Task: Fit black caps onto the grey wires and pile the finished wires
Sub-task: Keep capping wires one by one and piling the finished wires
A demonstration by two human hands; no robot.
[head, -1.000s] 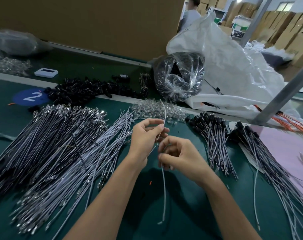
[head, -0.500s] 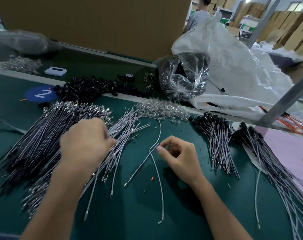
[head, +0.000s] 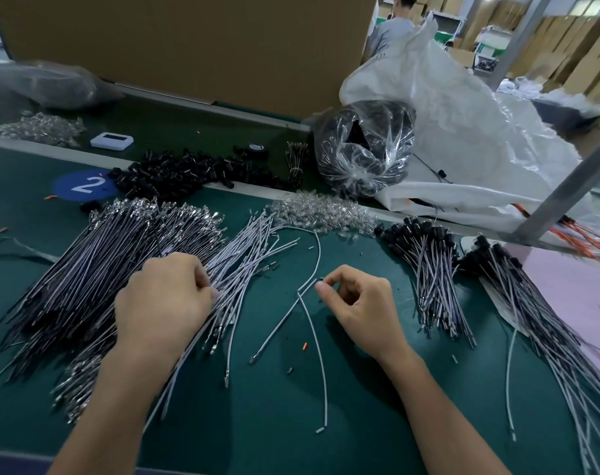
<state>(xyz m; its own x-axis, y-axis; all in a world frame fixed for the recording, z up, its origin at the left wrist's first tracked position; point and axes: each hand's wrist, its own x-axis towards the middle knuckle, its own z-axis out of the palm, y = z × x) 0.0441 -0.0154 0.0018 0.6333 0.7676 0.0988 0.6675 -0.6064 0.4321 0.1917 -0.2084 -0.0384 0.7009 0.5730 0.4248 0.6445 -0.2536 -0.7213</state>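
At centre left, the left hand has its grip curled round strands of the grey wires heaped on the table, while at centre the right hand has its grip pinched together at the end of a loose wire, though I cannot tell whether it is holding it.

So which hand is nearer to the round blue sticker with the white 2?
Left. The left hand grips grey wires just this side of the blue sticker; the right hand lies farther right.
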